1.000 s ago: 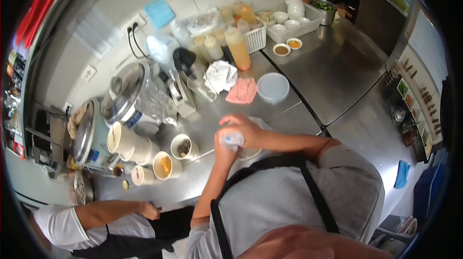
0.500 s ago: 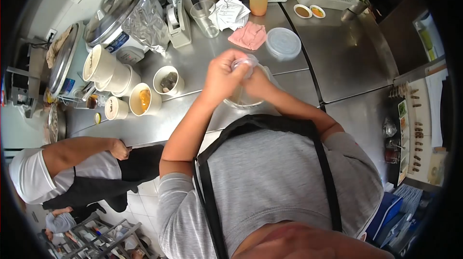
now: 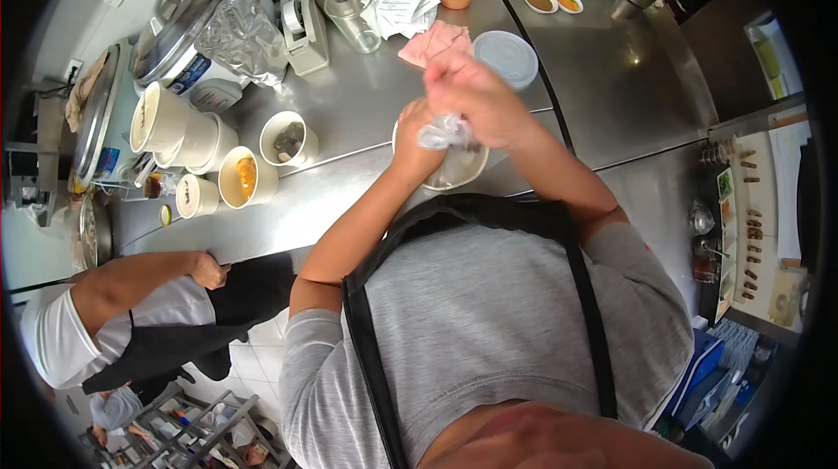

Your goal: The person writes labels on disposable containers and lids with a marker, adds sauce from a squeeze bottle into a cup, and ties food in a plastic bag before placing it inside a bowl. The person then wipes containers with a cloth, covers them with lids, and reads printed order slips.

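My left hand (image 3: 417, 142) is closed round the gathered neck of a clear plastic bag (image 3: 447, 132), whose lower part hangs over or in a round white tub (image 3: 476, 174). Just above and to the right, my right hand (image 3: 476, 98) is blurred by motion, its fingers near the bag's top; what they grip cannot be made out. Behind the hands lie a pink cloth (image 3: 434, 41) and a round translucent lid (image 3: 506, 60). Left of the tub stand an open cup with dark contents (image 3: 289, 139) and a cup with orange contents (image 3: 247, 178).
Stacked white containers (image 3: 166, 120), a large lidded pot (image 3: 188, 20), a tape dispenser (image 3: 305, 33) and a clear cup (image 3: 353, 20) stand at the left and back. Two sauce dishes (image 3: 540, 0) sit at the back right. A co-worker's arm (image 3: 131, 281) reaches the counter's front edge.
The right hand has risen from behind the left hand to above the bag's neck. The left hand now wraps the neck lower down. The view has shifted slightly.
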A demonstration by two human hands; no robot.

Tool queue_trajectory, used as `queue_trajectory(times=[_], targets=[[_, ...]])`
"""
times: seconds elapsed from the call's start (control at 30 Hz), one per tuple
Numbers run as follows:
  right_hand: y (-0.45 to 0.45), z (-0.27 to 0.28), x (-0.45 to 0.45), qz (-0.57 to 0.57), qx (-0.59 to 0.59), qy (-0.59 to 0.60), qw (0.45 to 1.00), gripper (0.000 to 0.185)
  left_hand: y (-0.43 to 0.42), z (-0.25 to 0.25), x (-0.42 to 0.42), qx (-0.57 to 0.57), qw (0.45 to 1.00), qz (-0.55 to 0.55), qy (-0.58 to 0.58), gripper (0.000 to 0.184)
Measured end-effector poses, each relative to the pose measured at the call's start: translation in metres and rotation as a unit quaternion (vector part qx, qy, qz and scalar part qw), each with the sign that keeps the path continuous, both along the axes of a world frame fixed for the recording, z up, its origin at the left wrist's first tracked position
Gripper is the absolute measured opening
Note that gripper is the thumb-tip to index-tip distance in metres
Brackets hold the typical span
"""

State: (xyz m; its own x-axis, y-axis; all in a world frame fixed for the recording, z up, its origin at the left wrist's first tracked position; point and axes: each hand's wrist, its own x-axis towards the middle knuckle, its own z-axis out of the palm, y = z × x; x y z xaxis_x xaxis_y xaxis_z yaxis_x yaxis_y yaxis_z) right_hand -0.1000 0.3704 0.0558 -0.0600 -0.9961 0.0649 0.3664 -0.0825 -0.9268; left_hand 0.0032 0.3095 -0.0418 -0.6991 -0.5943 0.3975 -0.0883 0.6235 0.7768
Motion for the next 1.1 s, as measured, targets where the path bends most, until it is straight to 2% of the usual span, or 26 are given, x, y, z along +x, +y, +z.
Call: queue_trajectory(times=[0.07, 0.1, 0.17, 0.23, 0.3, 0.43, 0.53, 0.63, 0.67, 0.73, 0.77, 0.8, 0.9, 0.93, 1.03, 1.1], targets=[[0.012, 0.011, -0.027, 0.020, -0.031, -0.132, 0.991, 0.017, 0.000, 0.004, 0.000, -0.046, 0.999, 0.004, -0.024, 0.018], [0.014, 0.011, -0.033, -0.050, -0.020, -0.025, 0.998, 0.019, 0.000, 0.006, 0.000, -0.051, 0.998, 0.001, -0.024, 0.017], [0.018, 0.009, -0.042, -0.188, 0.002, 0.188, 0.964, 0.023, 0.001, 0.007, 0.000, -0.058, 0.998, 0.001, -0.028, 0.016], [0.024, 0.005, -0.039, -0.163, -0.070, 0.385, 0.906, 0.035, 0.002, 0.009, -0.001, -0.062, 0.997, 0.006, -0.035, 0.016], [0.027, 0.002, -0.030, -0.127, -0.163, 0.559, 0.803, 0.040, 0.004, 0.012, -0.002, -0.057, 0.998, 0.006, 0.000, 0.016], [0.023, 0.015, -0.024, 0.002, 0.015, 0.471, 0.882, 0.021, 0.006, 0.020, -0.001, 0.007, 0.999, -0.034, 0.027, 0.020], [0.020, 0.036, -0.035, -0.088, -0.109, 0.333, 0.933, 0.013, 0.003, 0.010, -0.003, -0.019, 0.998, -0.053, 0.032, 0.023], [0.031, 0.061, -0.046, -0.166, -0.092, 0.220, 0.957, 0.012, 0.004, 0.013, -0.001, 0.034, 0.998, -0.056, 0.012, 0.024], [0.024, 0.047, -0.050, -0.176, -0.105, 0.240, 0.949, 0.019, 0.004, 0.014, -0.001, 0.022, 0.998, -0.057, 0.007, 0.024], [0.023, 0.031, -0.048, -0.099, -0.065, 0.313, 0.942, 0.029, 0.003, 0.014, -0.004, -0.002, 0.998, -0.060, 0.002, 0.023], [0.024, 0.028, -0.048, -0.060, -0.044, 0.349, 0.934, 0.034, 0.002, 0.014, -0.004, 0.010, 0.997, -0.076, -0.009, 0.023], [0.027, 0.031, -0.044, -0.013, 0.030, 0.455, 0.890, 0.052, -0.001, 0.015, -0.003, 0.022, 0.996, -0.089, -0.021, 0.024], [0.032, 0.025, -0.037, 0.065, -0.099, 0.651, 0.749, 0.060, -0.001, 0.015, -0.002, 0.106, 0.984, -0.135, -0.040, 0.024], [0.035, 0.027, -0.036, 0.092, -0.084, 0.684, 0.719, 0.067, -0.002, 0.016, -0.002, 0.140, 0.977, -0.153, -0.044, 0.024], [0.041, 0.038, -0.028, 0.073, -0.131, 0.692, 0.706, 0.050, -0.006, 0.013, -0.005, 0.179, 0.967, -0.180, -0.021, 0.025], [0.034, 0.036, -0.026, 0.086, -0.047, 0.728, 0.679, 0.035, -0.001, 0.021, -0.005, 0.116, 0.982, -0.149, -0.003, 0.023]])
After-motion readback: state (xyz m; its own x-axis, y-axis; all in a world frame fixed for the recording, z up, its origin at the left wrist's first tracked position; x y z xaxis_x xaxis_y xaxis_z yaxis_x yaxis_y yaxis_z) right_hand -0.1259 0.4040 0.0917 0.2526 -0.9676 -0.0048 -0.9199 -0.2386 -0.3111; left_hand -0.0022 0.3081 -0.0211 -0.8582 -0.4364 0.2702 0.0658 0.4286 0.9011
